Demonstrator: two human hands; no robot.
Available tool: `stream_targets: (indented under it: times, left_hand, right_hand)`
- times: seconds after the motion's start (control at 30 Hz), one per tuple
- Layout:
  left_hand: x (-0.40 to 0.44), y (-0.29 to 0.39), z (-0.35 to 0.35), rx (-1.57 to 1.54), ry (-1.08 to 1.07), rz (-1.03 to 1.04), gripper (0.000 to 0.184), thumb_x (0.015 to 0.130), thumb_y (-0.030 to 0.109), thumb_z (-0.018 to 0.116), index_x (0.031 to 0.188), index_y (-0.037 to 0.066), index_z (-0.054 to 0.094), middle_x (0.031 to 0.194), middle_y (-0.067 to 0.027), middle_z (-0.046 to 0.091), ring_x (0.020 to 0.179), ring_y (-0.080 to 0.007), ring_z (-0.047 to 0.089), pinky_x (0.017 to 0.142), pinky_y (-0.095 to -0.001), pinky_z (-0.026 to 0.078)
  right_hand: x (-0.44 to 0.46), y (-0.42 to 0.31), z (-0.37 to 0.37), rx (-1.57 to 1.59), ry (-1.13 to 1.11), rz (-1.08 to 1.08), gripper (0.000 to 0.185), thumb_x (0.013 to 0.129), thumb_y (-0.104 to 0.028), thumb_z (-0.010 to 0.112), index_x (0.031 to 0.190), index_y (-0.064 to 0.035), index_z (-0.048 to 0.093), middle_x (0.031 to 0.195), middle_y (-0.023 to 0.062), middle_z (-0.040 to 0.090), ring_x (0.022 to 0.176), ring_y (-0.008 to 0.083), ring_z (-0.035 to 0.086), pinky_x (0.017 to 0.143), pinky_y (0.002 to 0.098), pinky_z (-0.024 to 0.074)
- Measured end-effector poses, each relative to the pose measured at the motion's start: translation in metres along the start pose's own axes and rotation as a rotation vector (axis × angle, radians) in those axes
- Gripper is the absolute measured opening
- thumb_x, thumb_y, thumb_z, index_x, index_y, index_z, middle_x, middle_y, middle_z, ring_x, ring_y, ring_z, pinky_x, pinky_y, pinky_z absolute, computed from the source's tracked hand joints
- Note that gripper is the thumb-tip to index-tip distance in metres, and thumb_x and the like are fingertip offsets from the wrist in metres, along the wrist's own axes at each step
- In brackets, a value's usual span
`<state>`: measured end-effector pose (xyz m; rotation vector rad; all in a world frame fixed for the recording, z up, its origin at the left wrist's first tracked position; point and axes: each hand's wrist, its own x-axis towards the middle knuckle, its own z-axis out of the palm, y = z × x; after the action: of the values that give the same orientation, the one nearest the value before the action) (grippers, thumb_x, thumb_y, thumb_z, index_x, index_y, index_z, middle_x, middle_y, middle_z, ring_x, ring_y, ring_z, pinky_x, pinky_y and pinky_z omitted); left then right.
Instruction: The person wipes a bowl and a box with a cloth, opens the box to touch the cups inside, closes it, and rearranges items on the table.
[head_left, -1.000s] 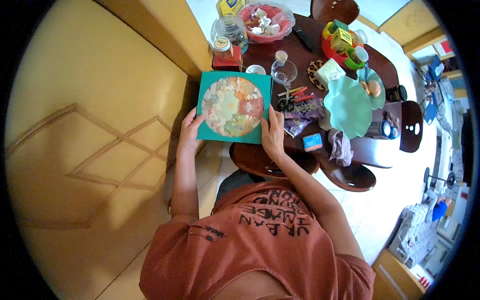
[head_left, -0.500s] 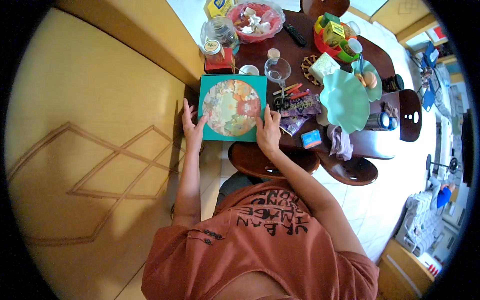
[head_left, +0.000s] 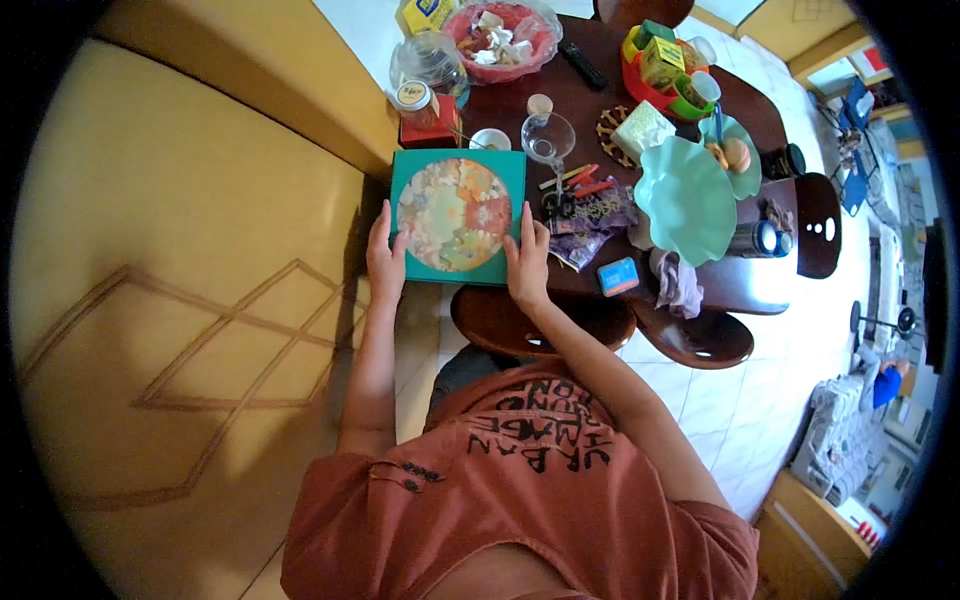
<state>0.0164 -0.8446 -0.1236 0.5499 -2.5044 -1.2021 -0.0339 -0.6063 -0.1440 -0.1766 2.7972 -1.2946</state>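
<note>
A flat teal box (head_left: 408,262) with a round floral picture on its lid is between my two hands at the near left end of the table. My left hand (head_left: 386,262) grips its left side, with the thumb at the lid's edge. On the opposite side, my right hand (head_left: 527,265) has its fingers along the edge and its thumb on the lid. Just beyond the box are a small white bowl (head_left: 491,139) and a clear glass cup (head_left: 547,138). Purple packets (head_left: 605,212) lie right of my right hand.
The dark table (head_left: 500,105) also bears a red basket (head_left: 548,45), a glass jar (head_left: 430,62), a remote (head_left: 583,66), a mint-green scalloped bowl (head_left: 685,200) and a blue tin (head_left: 618,277). A wooden panel (head_left: 200,200) rises at left; a chair (head_left: 545,320) stands before me.
My left fingers, spread off the box's edge before, now lie closer along its side. The right hand stays on the box. The whole view has shifted slightly.
</note>
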Motion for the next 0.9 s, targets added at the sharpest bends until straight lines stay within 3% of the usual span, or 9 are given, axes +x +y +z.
stream_targets:
  times: [0.17,0.37,0.43,0.57,0.63,0.7,0.73,0.83,0.9]
  left_hand:
    - [0.007,0.015,0.012,0.249,0.021,0.242,0.060,0.090,0.005,0.061,0.146,0.010,0.044,0.145,-0.0186,0.047,0.132,-0.0352,0.046,0.110,-0.0424,0.036]
    - [0.011,0.085,0.074,0.361,-0.231,0.470,0.063,0.087,0.016,0.067,0.146,0.015,0.045,0.151,-0.0133,0.041,0.139,-0.0361,0.037,0.113,-0.0500,0.030]
    - [0.011,0.086,0.082,0.502,-0.295,0.511,0.063,0.087,0.018,0.068,0.146,0.017,0.046,0.151,-0.0125,0.041,0.140,-0.0362,0.035,0.114,-0.0518,0.028]
    - [0.021,0.051,0.063,0.305,-0.338,0.561,0.059,0.086,0.017,0.068,0.142,0.012,0.049,0.150,-0.0149,0.041,0.140,-0.0377,0.034,0.114,-0.0515,0.027]
    - [0.023,0.030,0.039,0.171,-0.186,0.326,0.058,0.086,0.015,0.067,0.140,0.005,0.049,0.150,-0.0199,0.040,0.139,-0.0388,0.035,0.114,-0.0474,0.029]
    - [0.021,0.007,0.018,0.238,0.041,0.211,0.057,0.089,0.017,0.065,0.140,0.001,0.047,0.146,-0.0238,0.042,0.137,-0.0401,0.037,0.113,-0.0448,0.031]
    - [0.018,-0.004,0.011,0.252,0.090,0.078,0.055,0.091,0.020,0.062,0.141,0.001,0.046,0.146,-0.0238,0.043,0.137,-0.0403,0.037,0.113,-0.0458,0.030]
    - [0.009,-0.001,-0.006,0.365,0.112,-0.106,0.054,0.098,0.030,0.056,0.141,0.000,0.046,0.141,-0.0233,0.050,0.132,-0.0383,0.045,0.111,-0.0438,0.034]
    - [0.008,0.015,-0.013,0.017,-0.182,-0.329,0.058,0.096,0.035,0.060,0.140,-0.001,0.049,0.135,-0.0207,0.057,0.124,-0.0306,0.055,0.106,-0.0374,0.040]
  right_hand:
    - [0.011,0.009,-0.003,0.617,-0.098,0.201,0.069,0.089,-0.017,0.067,0.151,-0.0152,0.038,0.122,0.0155,0.044,0.113,0.0296,0.046,0.102,0.0384,0.0394]
    - [0.014,0.023,0.003,0.558,-0.117,0.186,0.072,0.087,-0.014,0.070,0.152,-0.0204,0.039,0.122,0.0119,0.043,0.116,0.0246,0.045,0.104,0.0335,0.0370]
    - [0.013,0.020,0.002,0.530,-0.089,0.131,0.072,0.087,-0.014,0.070,0.152,-0.0201,0.039,0.121,0.0122,0.045,0.116,0.0250,0.045,0.102,0.0331,0.0373]
    - [0.014,0.034,-0.004,0.475,-0.153,0.071,0.063,0.093,-0.020,0.062,0.151,-0.0147,0.039,0.121,0.0140,0.049,0.117,0.0251,0.046,0.102,0.0333,0.0368]
    - [0.016,0.044,-0.009,0.785,-0.119,0.065,0.048,0.099,-0.019,0.050,0.146,-0.0100,0.046,0.122,0.0124,0.059,0.100,0.0227,0.057,0.094,0.0322,0.0438]
    - [0.008,0.043,-0.031,0.931,-0.209,0.451,0.045,0.099,-0.015,0.048,0.143,-0.0096,0.050,0.120,0.0097,0.063,0.084,0.0161,0.059,0.077,0.0281,0.0490]
    - [0.007,0.047,-0.030,0.951,-0.175,0.476,0.043,0.098,-0.013,0.047,0.140,-0.0094,0.054,0.115,0.0077,0.064,0.076,0.0103,0.058,0.065,0.0247,0.0477]
    - [0.006,0.050,-0.022,0.936,-0.169,0.434,0.042,0.097,-0.011,0.047,0.137,-0.0095,0.057,0.115,0.0073,0.064,0.075,0.0095,0.057,0.065,0.0242,0.0472]
    - [0.005,0.044,-0.017,0.886,-0.172,0.364,0.041,0.095,-0.012,0.049,0.135,-0.0067,0.059,0.113,0.0093,0.064,0.084,0.0156,0.060,0.073,0.0278,0.0488]
